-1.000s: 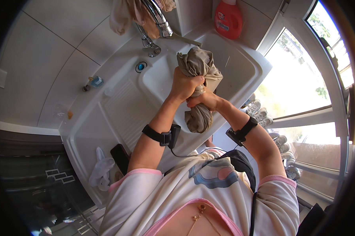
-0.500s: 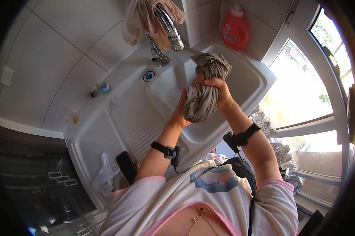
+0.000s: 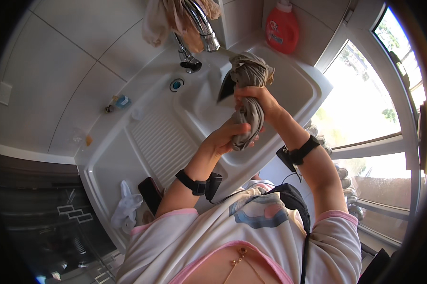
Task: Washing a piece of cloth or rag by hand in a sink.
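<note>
A bunched grey-brown cloth garment (image 3: 251,68) is held over the basin of the white laundry sink (image 3: 208,102). My right hand (image 3: 257,100) is closed round its middle, below a thick rounded wad. Lower down, my left hand (image 3: 230,136) grips the narrower twisted end, with the thumb across the front and fingertips showing on the far side. A dark piece (image 3: 226,87) hangs beside the wad on its left; whether it belongs to the garment I cannot tell.
A chrome tap (image 3: 204,28) with beige cloth (image 3: 162,22) draped over it rises behind the sink. A red detergent bottle (image 3: 282,27) stands in the back corner. The ribbed washboard (image 3: 163,142), a dark phone (image 3: 150,195) and white cloth (image 3: 126,206) lie to the left.
My left hand has moved from the garment's side to wrap round its lower end. That end has become narrower and more tightly twisted, and the dark piece has come into view.
</note>
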`<control>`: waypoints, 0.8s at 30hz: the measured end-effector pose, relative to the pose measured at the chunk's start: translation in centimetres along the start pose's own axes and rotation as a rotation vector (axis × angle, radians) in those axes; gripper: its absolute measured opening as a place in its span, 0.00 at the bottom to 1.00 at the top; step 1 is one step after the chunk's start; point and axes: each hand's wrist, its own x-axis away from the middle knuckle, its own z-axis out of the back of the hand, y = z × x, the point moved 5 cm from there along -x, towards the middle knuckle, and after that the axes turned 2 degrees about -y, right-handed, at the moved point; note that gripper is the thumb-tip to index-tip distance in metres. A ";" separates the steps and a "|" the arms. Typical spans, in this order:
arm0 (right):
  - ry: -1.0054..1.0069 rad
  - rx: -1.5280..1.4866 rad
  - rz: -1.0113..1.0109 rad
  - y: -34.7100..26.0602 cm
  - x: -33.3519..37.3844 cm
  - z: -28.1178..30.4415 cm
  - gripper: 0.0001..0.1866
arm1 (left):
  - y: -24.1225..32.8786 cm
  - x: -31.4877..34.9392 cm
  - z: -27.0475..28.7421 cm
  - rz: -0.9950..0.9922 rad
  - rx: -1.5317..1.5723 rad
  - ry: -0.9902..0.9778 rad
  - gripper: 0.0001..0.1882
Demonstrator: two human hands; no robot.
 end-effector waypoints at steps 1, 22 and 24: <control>0.070 0.133 0.068 -0.5 -0.1 0.4 0.10 | -0.2 -0.4 0.3 0.060 -0.146 0.079 0.33; 0.564 0.253 0.148 2.2 -0.4 4.8 0.14 | 0.5 -0.6 1.6 -0.156 -1.283 0.612 0.19; 0.151 -0.238 0.123 1.8 0.3 2.8 0.21 | 0.2 0.0 2.4 0.066 -0.603 0.550 0.15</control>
